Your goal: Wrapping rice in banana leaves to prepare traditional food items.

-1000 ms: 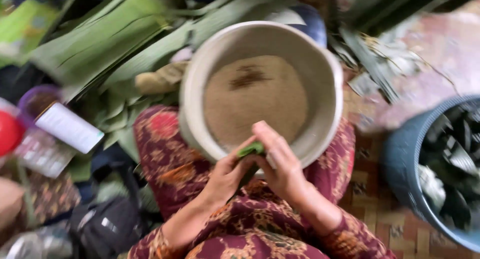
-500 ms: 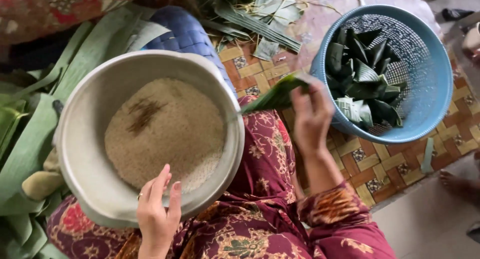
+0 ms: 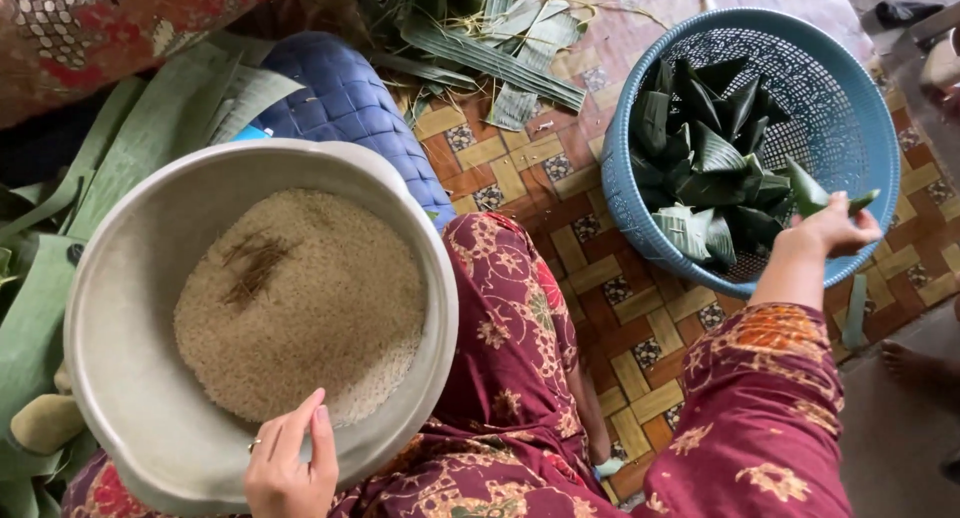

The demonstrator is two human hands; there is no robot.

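Note:
My right hand [image 3: 832, 230] is stretched over the rim of a blue plastic basket [image 3: 850, 98] and holds a folded green leaf parcel [image 3: 812, 192]. Several more folded leaf parcels [image 3: 710, 168] lie heaped inside the basket. My left hand [image 3: 288, 468] rests on the near rim of a large pale metal bowl [image 3: 120, 378] on my lap. The bowl holds raw rice [image 3: 300, 303] with a darker patch near its top left. I wear dark red patterned cloth.
Long green leaves [image 3: 150, 138] lie at the left and more leaf strips [image 3: 500, 48] at the top. A blue quilted cushion [image 3: 345, 98] sits behind the bowl. The floor is a woven patterned mat [image 3: 600, 278]. A bare foot [image 3: 915, 363] shows at the right edge.
My right hand has carried the leaf parcel from beside the bowl out to the right, over the blue basket. My left hand stays on the bowl's near rim.

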